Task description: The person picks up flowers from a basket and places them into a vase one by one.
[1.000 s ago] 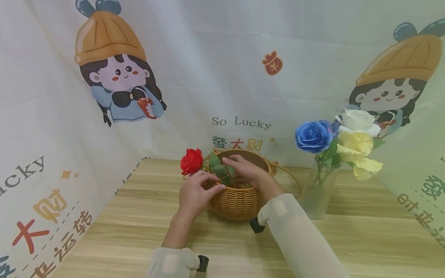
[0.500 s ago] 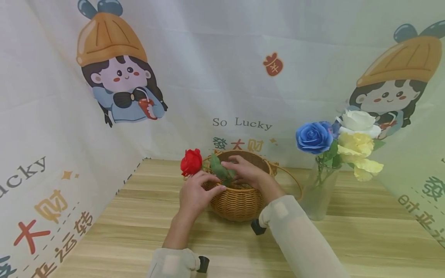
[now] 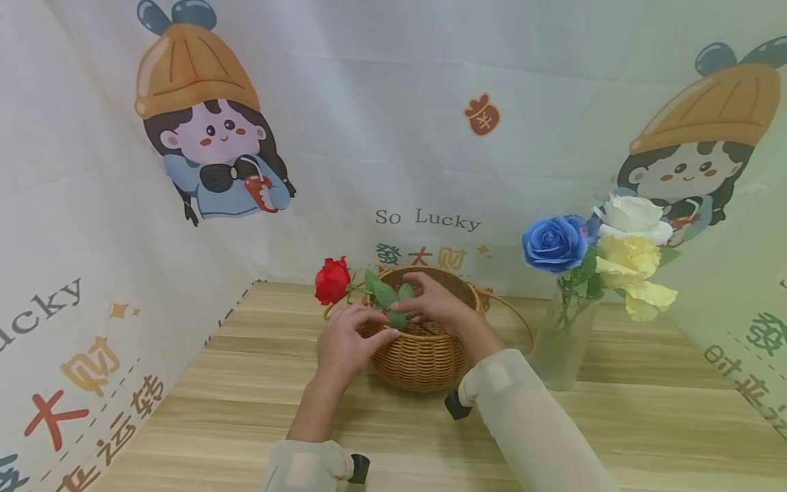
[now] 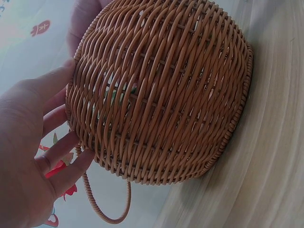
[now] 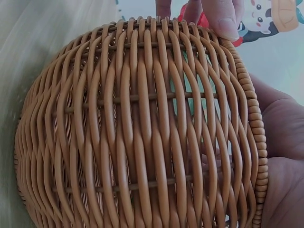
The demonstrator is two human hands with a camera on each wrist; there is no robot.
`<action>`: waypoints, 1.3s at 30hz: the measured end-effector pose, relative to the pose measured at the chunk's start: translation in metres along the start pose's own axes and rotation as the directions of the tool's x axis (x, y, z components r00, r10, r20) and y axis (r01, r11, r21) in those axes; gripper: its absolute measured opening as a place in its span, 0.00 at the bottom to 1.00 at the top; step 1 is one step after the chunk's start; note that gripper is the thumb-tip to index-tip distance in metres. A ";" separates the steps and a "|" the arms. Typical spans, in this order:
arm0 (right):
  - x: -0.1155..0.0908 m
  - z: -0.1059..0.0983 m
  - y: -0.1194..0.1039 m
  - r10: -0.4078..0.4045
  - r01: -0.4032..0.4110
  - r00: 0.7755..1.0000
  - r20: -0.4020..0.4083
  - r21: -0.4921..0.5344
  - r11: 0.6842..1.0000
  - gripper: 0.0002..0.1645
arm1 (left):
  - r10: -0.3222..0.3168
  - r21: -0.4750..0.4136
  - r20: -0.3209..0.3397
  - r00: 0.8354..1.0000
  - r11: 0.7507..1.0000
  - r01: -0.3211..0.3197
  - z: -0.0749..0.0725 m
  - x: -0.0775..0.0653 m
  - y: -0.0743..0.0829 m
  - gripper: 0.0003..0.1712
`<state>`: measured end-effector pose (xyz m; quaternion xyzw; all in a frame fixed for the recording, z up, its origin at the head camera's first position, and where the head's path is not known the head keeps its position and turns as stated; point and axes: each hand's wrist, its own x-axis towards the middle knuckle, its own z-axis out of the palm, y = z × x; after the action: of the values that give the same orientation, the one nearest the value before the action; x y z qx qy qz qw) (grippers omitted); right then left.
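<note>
A brown wicker basket (image 3: pixel 421 365) stands on the wooden table. My left hand (image 3: pixel 347 345) holds its near-left rim, thumb and fingers to either side of it; the left wrist view shows the fingers against the weave. Inside the basket mouth, my right hand (image 3: pixel 439 301) pinches the stem of a red rose (image 3: pixel 333 280) close to its green leaves (image 3: pixel 385 294). The bloom leans out past the left rim. Much of the stem and the right fingertips are hidden. From the right wrist, the basket wall (image 5: pixel 142 109) covers most of the view, with green showing through the gaps.
To the right stands a frosted vase (image 3: pixel 561 348) with a blue rose (image 3: pixel 555 244), a white rose (image 3: pixel 633 213) and yellow flowers (image 3: pixel 633 256). The basket's handle (image 3: pixel 522 318) hangs toward it. A printed cloth (image 3: pixel 369 137) walls the table (image 3: pixel 233 396) at the back and sides.
The red rose has shifted slightly left and up, its leaves turning with it. My right hand's fingers have closed in nearer the leaves. My left hand keeps its place on the rim.
</note>
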<state>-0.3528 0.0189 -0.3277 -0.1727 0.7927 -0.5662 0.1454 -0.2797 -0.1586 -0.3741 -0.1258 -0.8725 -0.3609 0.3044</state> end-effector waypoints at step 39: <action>0.000 -0.002 -0.001 -0.010 0.012 0.993 0.120 -0.018 1.000 0.34 | 0.020 0.000 -0.013 1.000 1.000 -0.020 0.000 0.000 0.000 0.15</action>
<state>-0.3534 0.0203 -0.3263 -0.2121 0.7870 -0.5480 0.1880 -0.2798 -0.1591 -0.3741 -0.1321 -0.8694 -0.3585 0.3134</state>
